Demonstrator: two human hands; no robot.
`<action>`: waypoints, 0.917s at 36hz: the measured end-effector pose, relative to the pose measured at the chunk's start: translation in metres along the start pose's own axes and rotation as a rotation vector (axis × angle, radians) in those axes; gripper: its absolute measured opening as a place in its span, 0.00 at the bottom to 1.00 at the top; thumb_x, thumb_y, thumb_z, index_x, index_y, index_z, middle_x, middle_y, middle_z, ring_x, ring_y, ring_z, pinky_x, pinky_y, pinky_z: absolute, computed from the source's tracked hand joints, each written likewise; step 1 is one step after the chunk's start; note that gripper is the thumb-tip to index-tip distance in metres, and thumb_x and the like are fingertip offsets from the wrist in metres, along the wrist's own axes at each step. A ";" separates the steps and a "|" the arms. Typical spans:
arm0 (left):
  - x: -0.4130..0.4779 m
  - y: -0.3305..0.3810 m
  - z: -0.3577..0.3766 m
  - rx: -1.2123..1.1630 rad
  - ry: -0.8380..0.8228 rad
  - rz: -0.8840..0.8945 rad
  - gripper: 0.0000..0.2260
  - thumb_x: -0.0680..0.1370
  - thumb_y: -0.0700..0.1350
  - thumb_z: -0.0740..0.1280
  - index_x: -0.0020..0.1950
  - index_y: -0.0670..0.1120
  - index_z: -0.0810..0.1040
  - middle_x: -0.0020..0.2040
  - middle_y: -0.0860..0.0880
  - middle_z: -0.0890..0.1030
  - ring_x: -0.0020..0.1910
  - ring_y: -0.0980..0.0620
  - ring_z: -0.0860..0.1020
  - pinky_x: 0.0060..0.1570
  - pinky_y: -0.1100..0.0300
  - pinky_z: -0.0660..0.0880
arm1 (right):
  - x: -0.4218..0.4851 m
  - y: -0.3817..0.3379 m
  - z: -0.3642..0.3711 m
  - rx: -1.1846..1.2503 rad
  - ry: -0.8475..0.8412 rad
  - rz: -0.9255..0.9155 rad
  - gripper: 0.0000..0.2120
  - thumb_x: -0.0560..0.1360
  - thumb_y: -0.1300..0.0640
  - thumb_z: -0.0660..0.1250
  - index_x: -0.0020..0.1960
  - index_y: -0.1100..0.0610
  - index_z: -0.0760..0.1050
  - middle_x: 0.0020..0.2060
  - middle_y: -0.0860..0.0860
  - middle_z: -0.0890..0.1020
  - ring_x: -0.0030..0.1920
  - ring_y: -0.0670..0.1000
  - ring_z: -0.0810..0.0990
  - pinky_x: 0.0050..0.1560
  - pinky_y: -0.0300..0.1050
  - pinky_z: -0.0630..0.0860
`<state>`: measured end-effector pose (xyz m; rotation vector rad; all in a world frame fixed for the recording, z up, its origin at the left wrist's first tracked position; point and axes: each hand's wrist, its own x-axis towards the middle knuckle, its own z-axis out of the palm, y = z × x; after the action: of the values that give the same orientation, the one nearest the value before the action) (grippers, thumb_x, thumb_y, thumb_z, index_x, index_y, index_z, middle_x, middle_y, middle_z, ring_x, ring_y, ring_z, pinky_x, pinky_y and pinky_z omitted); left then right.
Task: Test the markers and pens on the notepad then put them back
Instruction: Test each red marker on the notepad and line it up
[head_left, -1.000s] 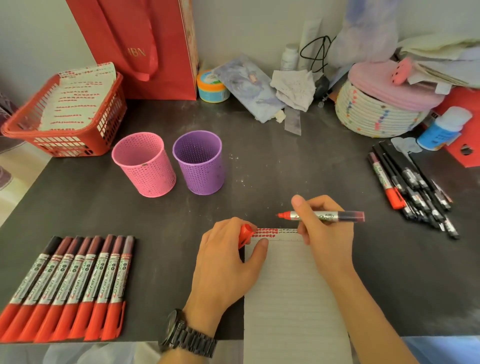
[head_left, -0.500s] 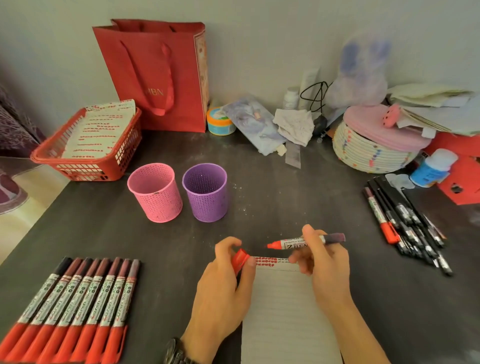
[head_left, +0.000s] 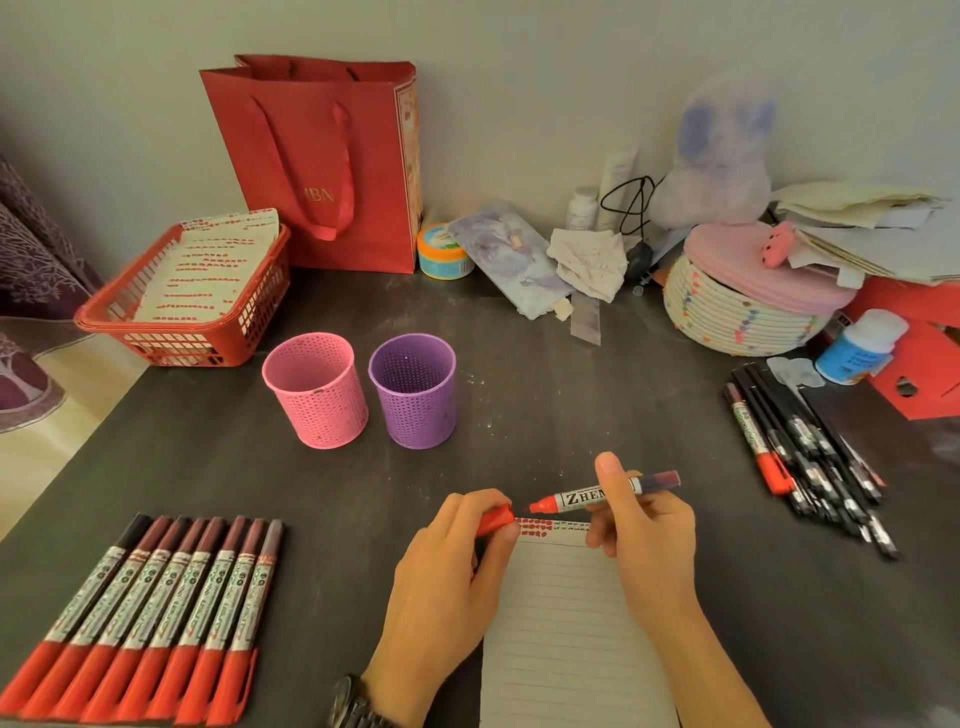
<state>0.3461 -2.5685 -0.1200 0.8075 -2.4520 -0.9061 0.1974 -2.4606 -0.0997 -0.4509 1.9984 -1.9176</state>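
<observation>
A lined notepad (head_left: 566, 623) lies at the table's front edge, with red test marks along its top. My right hand (head_left: 644, 545) holds an uncapped red marker (head_left: 582, 498) level above the pad's top edge, its tip pointing left. My left hand (head_left: 452, 582) pinches the red cap (head_left: 494, 521) just left of that tip; a small gap separates cap and tip. Several capped red markers (head_left: 145, 623) lie in a row at the front left. A pile of black pens with one red marker (head_left: 800, 452) lies at the right.
A pink mesh cup (head_left: 317, 389) and a purple mesh cup (head_left: 415, 389) stand behind the pad. A red basket (head_left: 182, 332) with marked paper sits at the back left, next to a red gift bag (head_left: 322, 166). A woven box (head_left: 748, 306), bottle and clutter fill the back right.
The camera tilted up, so more wall shows. My right hand has brought the marker's tip close to the cap in my left hand.
</observation>
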 end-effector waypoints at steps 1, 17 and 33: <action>0.000 0.000 0.000 0.008 -0.005 0.006 0.17 0.77 0.70 0.49 0.60 0.67 0.67 0.54 0.67 0.73 0.51 0.64 0.74 0.46 0.70 0.72 | 0.000 0.000 0.000 0.001 -0.014 -0.006 0.23 0.70 0.37 0.67 0.28 0.53 0.79 0.22 0.54 0.78 0.22 0.43 0.73 0.27 0.32 0.72; -0.003 0.002 -0.001 0.001 0.037 0.124 0.12 0.80 0.67 0.56 0.61 0.67 0.70 0.47 0.63 0.74 0.43 0.56 0.76 0.37 0.67 0.73 | -0.006 -0.003 -0.001 -0.112 -0.276 -0.096 0.18 0.73 0.39 0.71 0.30 0.49 0.81 0.25 0.53 0.81 0.25 0.43 0.73 0.30 0.33 0.71; -0.017 0.015 -0.055 -0.234 -0.060 0.062 0.13 0.76 0.65 0.63 0.60 0.67 0.72 0.50 0.60 0.80 0.44 0.54 0.78 0.41 0.68 0.74 | -0.029 -0.055 -0.030 -0.403 -0.591 -0.312 0.09 0.75 0.41 0.65 0.46 0.42 0.83 0.31 0.43 0.81 0.30 0.44 0.78 0.34 0.33 0.73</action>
<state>0.3831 -2.5731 -0.0732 0.6268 -2.3491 -1.1821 0.2095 -2.4228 -0.0431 -1.3252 1.9596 -1.2837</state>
